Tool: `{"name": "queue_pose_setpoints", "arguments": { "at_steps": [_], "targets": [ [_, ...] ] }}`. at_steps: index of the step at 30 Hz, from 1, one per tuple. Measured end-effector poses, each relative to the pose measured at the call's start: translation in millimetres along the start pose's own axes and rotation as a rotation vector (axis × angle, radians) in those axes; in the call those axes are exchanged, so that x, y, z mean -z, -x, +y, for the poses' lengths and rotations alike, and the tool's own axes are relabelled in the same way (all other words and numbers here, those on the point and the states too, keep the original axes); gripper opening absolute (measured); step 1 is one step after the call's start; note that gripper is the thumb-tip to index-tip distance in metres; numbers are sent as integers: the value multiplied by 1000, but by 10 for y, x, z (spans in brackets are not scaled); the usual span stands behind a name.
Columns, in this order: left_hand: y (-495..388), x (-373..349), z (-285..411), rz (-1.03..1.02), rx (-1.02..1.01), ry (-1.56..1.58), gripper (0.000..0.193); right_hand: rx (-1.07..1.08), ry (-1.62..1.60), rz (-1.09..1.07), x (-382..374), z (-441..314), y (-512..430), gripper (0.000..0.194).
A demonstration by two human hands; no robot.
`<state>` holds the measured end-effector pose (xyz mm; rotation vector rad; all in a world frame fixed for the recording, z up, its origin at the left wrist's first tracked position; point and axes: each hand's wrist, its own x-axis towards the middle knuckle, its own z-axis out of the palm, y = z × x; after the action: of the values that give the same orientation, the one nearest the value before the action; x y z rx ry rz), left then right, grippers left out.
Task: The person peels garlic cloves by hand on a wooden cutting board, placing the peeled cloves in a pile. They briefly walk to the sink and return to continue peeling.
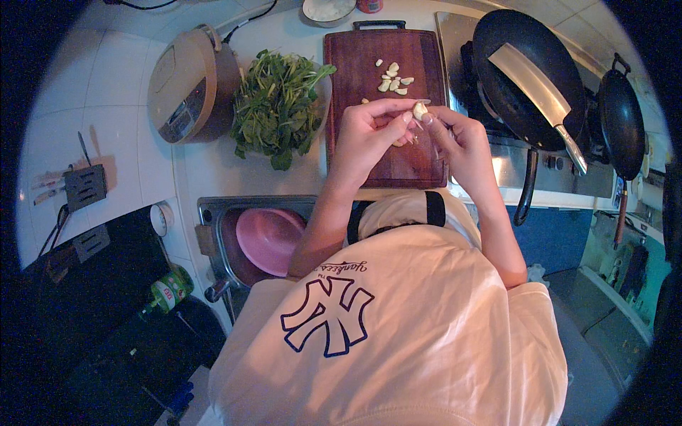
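Above the near half of a dark red wooden cutting board (pixel 386 48), my two hands meet at a garlic clove (pixel 420 111). My right hand (pixel 458 130) pinches the clove between thumb and fingertips. From the other side, my left hand (pixel 373 125) has its thumb and index fingertips at the clove, its other fingers curled below. Several peeled garlic cloves (pixel 394 84) lie in a loose group farther back on the board. Some more pieces, partly hidden, are under and beside my left hand.
Left of the board, leafy greens (pixel 279 106) fill a bowl beside a rice cooker (pixel 186 88). At right, a cleaver (pixel 533 82) lies across a black wok (pixel 495 32) on the stove. A pink basin (pixel 269 239) sits in the sink (pixel 213 205). A white bowl (pixel 329 21) stands behind.
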<state>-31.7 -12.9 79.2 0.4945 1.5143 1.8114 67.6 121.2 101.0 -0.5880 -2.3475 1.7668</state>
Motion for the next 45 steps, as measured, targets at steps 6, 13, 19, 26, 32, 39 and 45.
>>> {"name": "queue_pose_setpoints", "arguments": {
  "at_steps": [6,13,19,26,32,39,45],
  "targets": [
    [17,-72,33,0,21,82,24,421,305,230,-126,-24,16,20],
    [-11,-175,-49,61,29,319,24,448,449,292,-201,29,65,33],
    [-12,-220,-50,100,24,341,24,502,614,343,-248,40,89,36],
    [-1,-270,-21,129,-39,269,22,505,562,359,-246,54,93,38],
    [-15,-260,35,167,-84,134,18,514,636,368,-255,51,100,36],
    [-36,-248,96,168,-61,16,22,433,365,337,-251,-14,31,15],
    [-34,-155,146,88,18,92,25,77,9,184,-136,-57,32,20]
  ]
}}
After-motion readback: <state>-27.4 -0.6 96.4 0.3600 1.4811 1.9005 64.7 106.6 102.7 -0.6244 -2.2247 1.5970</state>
